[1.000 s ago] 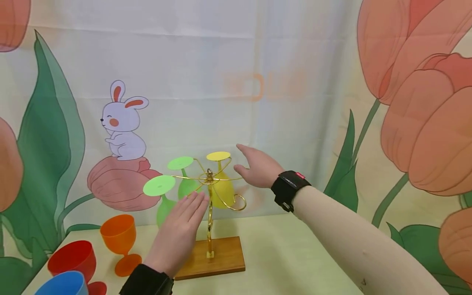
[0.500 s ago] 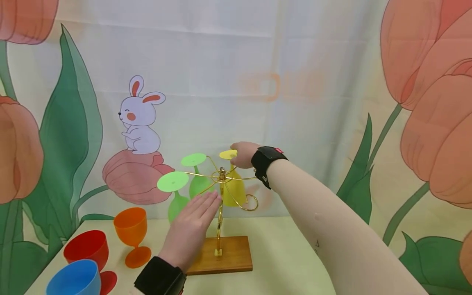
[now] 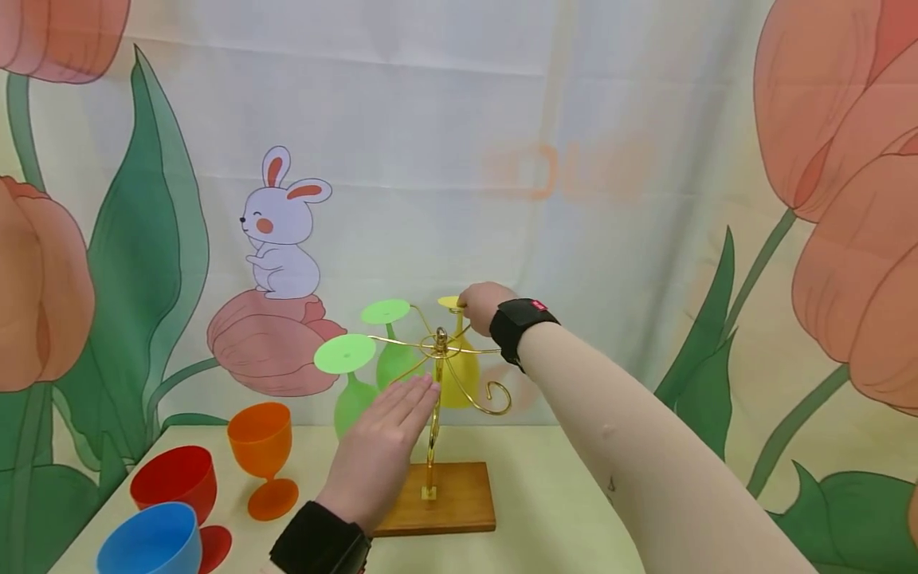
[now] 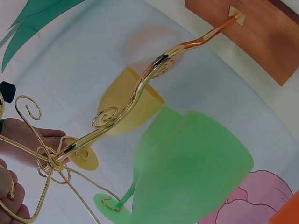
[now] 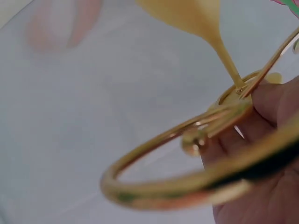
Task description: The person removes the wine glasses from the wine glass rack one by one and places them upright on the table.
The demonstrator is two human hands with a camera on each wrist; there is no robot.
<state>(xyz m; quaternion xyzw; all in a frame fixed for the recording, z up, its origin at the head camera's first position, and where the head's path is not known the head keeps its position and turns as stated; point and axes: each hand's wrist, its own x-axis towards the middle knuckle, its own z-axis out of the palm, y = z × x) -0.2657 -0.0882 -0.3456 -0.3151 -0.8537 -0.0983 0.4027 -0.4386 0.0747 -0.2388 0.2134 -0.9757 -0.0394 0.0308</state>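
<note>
A gold wire goblet rack (image 3: 441, 344) stands on a wooden base (image 3: 462, 506). Upside down in its far arm hangs a yellow goblet (image 3: 460, 379); my right hand (image 3: 488, 307) pinches its foot. The right wrist view has the thumb (image 5: 268, 100) on that foot, beside the arm's loop. Two green goblets hang on the left, their feet up: one nearer (image 3: 346, 353), one behind (image 3: 388, 311). My left hand (image 3: 380, 454) is at the near arm, its back to the head camera; in the left wrist view its fingers (image 4: 14, 207) hold the hooked end.
On the table (image 3: 545, 510) at left stand an orange goblet (image 3: 260, 438), a red goblet (image 3: 174, 478) and a blue goblet (image 3: 149, 542). A front right rack arm (image 3: 495, 410) carries nothing. Behind everything hangs a printed cloth (image 3: 430, 159) with a rabbit and tulips.
My right hand has moved left from beside the rack and taken hold of the yellow goblet's foot. The left hand stays at the near arm. The head view has shifted slightly.
</note>
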